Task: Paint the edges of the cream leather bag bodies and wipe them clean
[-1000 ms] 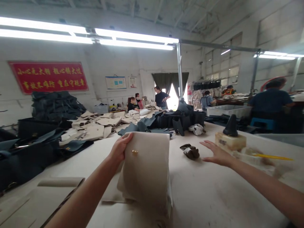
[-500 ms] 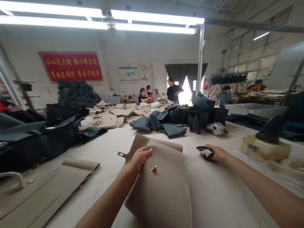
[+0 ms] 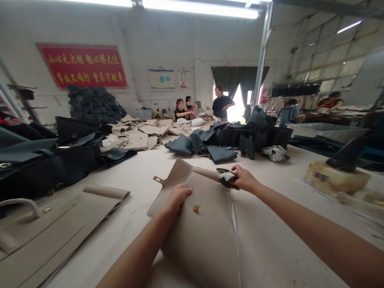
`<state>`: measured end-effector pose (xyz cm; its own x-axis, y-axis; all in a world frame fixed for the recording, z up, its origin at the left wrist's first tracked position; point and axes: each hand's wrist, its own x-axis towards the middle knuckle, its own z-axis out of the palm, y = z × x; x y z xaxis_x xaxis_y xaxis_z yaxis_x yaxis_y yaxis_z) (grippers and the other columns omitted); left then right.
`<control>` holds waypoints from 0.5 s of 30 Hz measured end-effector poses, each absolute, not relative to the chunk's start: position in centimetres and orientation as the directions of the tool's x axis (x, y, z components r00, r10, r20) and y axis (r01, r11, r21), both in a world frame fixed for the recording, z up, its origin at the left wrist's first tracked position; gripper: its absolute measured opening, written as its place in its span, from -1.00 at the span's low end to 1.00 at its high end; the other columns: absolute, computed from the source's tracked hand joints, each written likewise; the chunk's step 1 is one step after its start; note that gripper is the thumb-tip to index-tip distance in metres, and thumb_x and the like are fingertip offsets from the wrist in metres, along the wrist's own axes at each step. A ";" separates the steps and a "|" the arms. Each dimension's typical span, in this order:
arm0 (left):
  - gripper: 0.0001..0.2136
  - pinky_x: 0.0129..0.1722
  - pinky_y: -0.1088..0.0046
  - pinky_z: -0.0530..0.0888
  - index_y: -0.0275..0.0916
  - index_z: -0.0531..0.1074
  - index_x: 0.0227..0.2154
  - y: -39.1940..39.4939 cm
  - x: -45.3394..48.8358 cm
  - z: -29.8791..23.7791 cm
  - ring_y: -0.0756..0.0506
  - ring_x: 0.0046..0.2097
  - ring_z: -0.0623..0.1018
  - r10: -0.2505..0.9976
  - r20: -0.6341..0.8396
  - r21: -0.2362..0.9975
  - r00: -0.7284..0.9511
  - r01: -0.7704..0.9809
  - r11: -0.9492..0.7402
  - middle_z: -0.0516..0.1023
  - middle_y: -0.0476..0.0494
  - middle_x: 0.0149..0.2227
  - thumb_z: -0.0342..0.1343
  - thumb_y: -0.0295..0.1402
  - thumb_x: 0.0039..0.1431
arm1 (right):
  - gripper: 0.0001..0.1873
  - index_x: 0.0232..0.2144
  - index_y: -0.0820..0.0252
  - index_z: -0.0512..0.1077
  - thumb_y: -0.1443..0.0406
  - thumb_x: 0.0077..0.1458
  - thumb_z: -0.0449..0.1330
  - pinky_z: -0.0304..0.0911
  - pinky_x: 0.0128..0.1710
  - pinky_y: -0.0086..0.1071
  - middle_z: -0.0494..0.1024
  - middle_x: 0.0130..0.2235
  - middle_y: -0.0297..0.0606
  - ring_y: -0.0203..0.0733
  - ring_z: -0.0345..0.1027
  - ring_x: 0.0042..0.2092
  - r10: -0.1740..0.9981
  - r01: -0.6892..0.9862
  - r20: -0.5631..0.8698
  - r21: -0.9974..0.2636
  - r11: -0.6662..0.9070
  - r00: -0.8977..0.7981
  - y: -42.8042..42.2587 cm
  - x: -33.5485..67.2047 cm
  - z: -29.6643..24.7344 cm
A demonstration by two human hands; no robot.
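Observation:
A beige handbag body (image 3: 207,236) stands tilted in front of me, with a gold turn-lock (image 3: 196,209) on its face. Its flap (image 3: 171,186), with a gold plate (image 3: 158,179) at the tip, spreads out to the left. My left hand (image 3: 177,198) grips the bag's upper left edge, thumb on the face. Over the upper right corner, my right hand (image 3: 246,179) is closed on a dark, flattish pad with crumpled white cloth (image 3: 228,177). Whether the pad touches the bag I cannot tell.
Another beige bag (image 3: 54,228) with a handle lies at left. Dark bags (image 3: 60,164) line the left side, and more dark bags (image 3: 252,136) are piled behind. A yellowish block (image 3: 336,176) bearing a black piece (image 3: 345,154) sits at right. Several people are farther back.
My right hand has moved left with the pad and white cloth, from over the table to the bag's upper right corner. My left hand keeps its grip; the view has tilted down slightly.

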<state>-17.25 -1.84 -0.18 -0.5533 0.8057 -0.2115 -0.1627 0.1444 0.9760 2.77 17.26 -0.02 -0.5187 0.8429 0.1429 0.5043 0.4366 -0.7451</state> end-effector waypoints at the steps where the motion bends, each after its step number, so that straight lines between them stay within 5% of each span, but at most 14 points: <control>1: -0.90 -0.47 0.41 0.43 -0.22 0.48 -0.58 -1.8 -17.3 -0.5 -0.10 -0.54 0.50 0.798 -0.222 0.973 -0.560 -0.174 0.149 0.57 -0.11 -0.56 0.14 -0.54 -0.13 | -0.56 -0.31 0.15 0.31 0.50 -0.28 0.33 0.13 -0.43 -0.44 0.48 -0.43 -0.34 -0.12 0.36 -0.32 0.832 0.530 0.126 -0.717 0.453 -0.541 16.4 2.1 -0.6; 8: -0.91 -0.49 0.35 0.47 -0.30 0.46 -0.53 -1.3 -18.0 -2.6 -0.14 -0.54 0.52 0.773 -0.289 0.952 -0.565 -0.256 0.169 0.56 -0.16 -0.57 0.12 -0.57 -0.16 | -0.62 -0.47 0.18 0.35 0.56 -0.41 0.33 0.12 -0.46 -0.45 0.46 -0.49 -0.37 -0.12 0.36 -0.35 0.740 0.592 -0.025 -0.619 0.517 -0.672 13.5 3.1 -0.3; 15: -0.92 -0.49 0.37 0.47 -0.32 0.44 -0.53 -1.0 -17.9 -2.7 -0.12 -0.56 0.51 0.776 -0.287 0.950 -0.562 -0.273 0.153 0.54 -0.16 -0.59 0.17 -0.56 -0.16 | -0.67 -0.26 0.17 0.24 0.39 -0.09 0.27 0.19 -0.45 -0.43 0.47 -0.41 -0.31 -0.12 0.40 -0.31 0.847 0.651 0.087 -0.600 0.465 -0.525 15.1 4.5 2.4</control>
<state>-17.87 -1.01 -2.72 -0.5619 0.7759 -0.2867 -0.2726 0.1535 0.9498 4.46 15.08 2.43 -0.5250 0.8467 0.0867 0.6506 0.4649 -0.6005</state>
